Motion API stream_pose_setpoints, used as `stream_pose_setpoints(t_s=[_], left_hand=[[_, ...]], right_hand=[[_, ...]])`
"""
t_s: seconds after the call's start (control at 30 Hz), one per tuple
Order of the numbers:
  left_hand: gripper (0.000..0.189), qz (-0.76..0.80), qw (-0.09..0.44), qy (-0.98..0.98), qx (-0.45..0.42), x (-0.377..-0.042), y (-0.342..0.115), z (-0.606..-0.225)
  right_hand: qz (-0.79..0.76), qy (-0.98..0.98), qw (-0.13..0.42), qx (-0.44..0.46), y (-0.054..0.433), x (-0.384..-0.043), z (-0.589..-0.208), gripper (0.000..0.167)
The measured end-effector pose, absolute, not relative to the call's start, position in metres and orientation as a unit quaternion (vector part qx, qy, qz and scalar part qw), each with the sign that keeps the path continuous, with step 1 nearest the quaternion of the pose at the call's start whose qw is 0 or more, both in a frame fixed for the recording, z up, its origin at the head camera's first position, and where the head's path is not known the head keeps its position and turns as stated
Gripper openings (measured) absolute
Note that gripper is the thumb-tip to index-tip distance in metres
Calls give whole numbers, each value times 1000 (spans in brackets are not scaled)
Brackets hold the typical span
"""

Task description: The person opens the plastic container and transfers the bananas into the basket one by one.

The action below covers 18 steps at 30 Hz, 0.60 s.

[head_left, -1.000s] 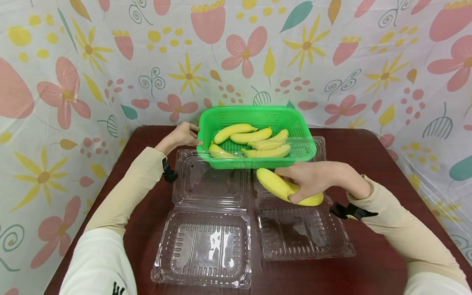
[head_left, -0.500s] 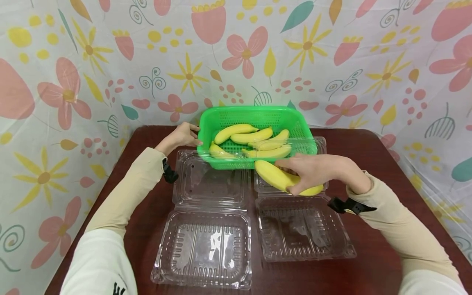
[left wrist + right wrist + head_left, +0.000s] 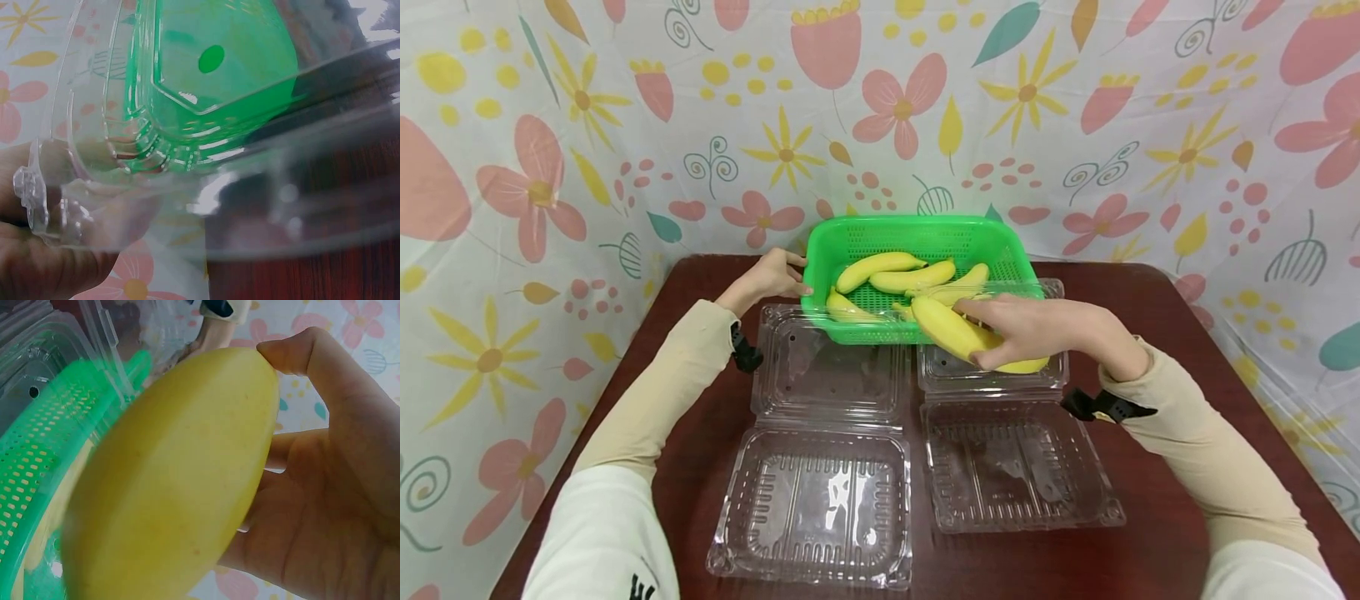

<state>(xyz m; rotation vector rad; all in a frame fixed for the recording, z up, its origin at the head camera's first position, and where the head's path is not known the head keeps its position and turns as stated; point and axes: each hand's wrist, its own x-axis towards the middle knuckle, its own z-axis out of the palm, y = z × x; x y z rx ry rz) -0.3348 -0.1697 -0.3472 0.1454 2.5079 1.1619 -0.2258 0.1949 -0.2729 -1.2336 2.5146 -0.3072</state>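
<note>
My right hand (image 3: 1030, 327) grips a yellow banana (image 3: 942, 323) between thumb and fingers, over the front edge of the green basket (image 3: 917, 223). In the right wrist view the banana (image 3: 175, 462) fills the middle, the thumb at its upper end. At the basket's left end, my left hand (image 3: 769, 277) holds the side near the rim. The left wrist view shows that hand (image 3: 56, 250) partly through a clear lid (image 3: 206, 137). Several more bananas lie in the basket, among them one banana (image 3: 880, 268) along the back; the held banana covers part of those at the front.
Two clear hinged plastic boxes stand open on the dark red table (image 3: 1157, 467): a left box (image 3: 812, 500) and a right box (image 3: 1015, 467). Their raised lids lean up to the basket's front. A flower-patterned cloth (image 3: 700, 100) hangs behind and at both sides.
My right hand has carried the banana up and slightly left, from above the right box to the basket's front edge. The left hand has stayed at the basket.
</note>
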Motion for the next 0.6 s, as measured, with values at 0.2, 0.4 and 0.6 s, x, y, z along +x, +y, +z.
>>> stream_pose_setpoints(t_s=[0.2,0.4,0.6], left_hand=[[67,409,184,892,53,-335,-170,-347],[67,410,186,892,48,-336,-170,-349],[67,410,185,892,47,-336,-171,-349]], right_hand=[[-102,893,134,-417,194,-232,-268,28],[-103,898,115,-413,194,-240,-264,40],[-111,898,95,-415,193,-251,-262,40]])
